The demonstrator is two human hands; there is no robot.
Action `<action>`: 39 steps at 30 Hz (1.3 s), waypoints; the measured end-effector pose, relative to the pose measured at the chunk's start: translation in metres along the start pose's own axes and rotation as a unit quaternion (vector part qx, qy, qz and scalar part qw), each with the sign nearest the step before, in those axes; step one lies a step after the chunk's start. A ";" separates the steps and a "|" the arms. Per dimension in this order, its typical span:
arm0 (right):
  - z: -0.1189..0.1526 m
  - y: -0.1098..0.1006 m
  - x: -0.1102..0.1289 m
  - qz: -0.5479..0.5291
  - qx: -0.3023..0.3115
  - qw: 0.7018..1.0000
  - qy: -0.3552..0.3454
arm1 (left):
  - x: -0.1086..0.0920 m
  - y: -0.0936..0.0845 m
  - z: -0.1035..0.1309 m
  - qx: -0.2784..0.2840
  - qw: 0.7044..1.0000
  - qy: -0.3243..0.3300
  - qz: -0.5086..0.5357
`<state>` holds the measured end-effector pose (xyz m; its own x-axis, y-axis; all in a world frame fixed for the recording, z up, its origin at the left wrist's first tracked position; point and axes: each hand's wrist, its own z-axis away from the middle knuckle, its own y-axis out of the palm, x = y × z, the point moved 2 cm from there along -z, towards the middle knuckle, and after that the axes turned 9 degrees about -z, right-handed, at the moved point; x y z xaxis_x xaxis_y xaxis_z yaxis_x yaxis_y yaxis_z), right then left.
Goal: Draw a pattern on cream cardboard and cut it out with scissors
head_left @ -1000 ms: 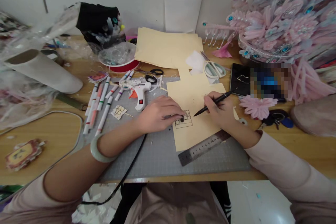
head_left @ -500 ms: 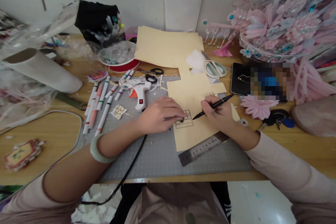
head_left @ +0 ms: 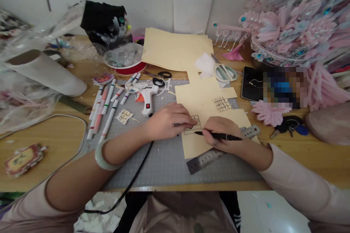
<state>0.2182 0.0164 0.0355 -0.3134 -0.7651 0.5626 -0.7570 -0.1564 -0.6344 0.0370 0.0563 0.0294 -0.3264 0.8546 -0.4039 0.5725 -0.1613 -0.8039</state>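
Note:
My right hand (head_left: 222,129) is closed round a slim black marker pen (head_left: 218,135). The pen lies nearly level, its tip at the lower line of a drawn box of small rounded shapes (head_left: 194,123). That drawing is on a cut piece of cream card (head_left: 202,96). My left hand (head_left: 171,122) presses down at the card's left edge, fingers bent together; a thin dark bit shows by them, too small to name. A steel ruler (head_left: 201,162) lies partly under my right forearm. Beyond my right hand sits a small cutout with black scale lines (head_left: 222,104).
Left of the card lie a white glue gun (head_left: 147,102), several markers (head_left: 108,120) and black-handled scissors (head_left: 158,81). Green-handled scissors (head_left: 224,72), a card stack (head_left: 175,49) and a dark tablet-like device (head_left: 250,83) are farther back. Keys (head_left: 287,125) lie at right.
My right hand has moved down and slightly left, and the pen has tipped from slanting to nearly level. The scale-patterned cutout now shows more fully. My left hand stays in place.

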 end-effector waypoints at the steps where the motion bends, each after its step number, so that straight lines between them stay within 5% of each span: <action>1: 0.001 0.002 0.000 0.003 0.007 1.000 -0.017 | 0.000 0.000 0.000 -0.002 1.000 0.002 0.003; 8: 0.004 0.010 0.000 0.087 0.033 0.983 -0.158 | 0.001 0.001 0.000 -0.003 1.000 0.009 0.003; 16: 0.006 0.014 0.000 0.123 0.074 0.972 -0.184 | 0.001 0.001 0.000 0.013 1.000 0.002 -0.005; 24: 0.006 0.014 0.001 0.117 0.034 0.977 -0.173 | 0.001 0.001 0.000 0.015 1.000 0.002 0.008; 29: 0.007 0.011 -0.002 0.096 0.008 0.987 -0.131 | 0.001 0.001 0.000 0.013 1.000 -0.005 0.014; 35: 0.004 0.005 -0.012 -0.047 -0.043 0.995 0.076 | 0.002 0.001 0.000 0.018 1.000 -0.004 0.014; 39: 0.003 0.007 -0.017 -0.051 -0.038 0.990 0.129 | 0.002 0.002 0.000 0.011 1.000 -0.004 0.016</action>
<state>0.2201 0.0266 0.0200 -0.3607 -0.5612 0.7449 -0.8306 -0.1701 -0.5303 0.0371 0.0579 0.0269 -0.3133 0.8452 -0.4329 0.5665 -0.1995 -0.7995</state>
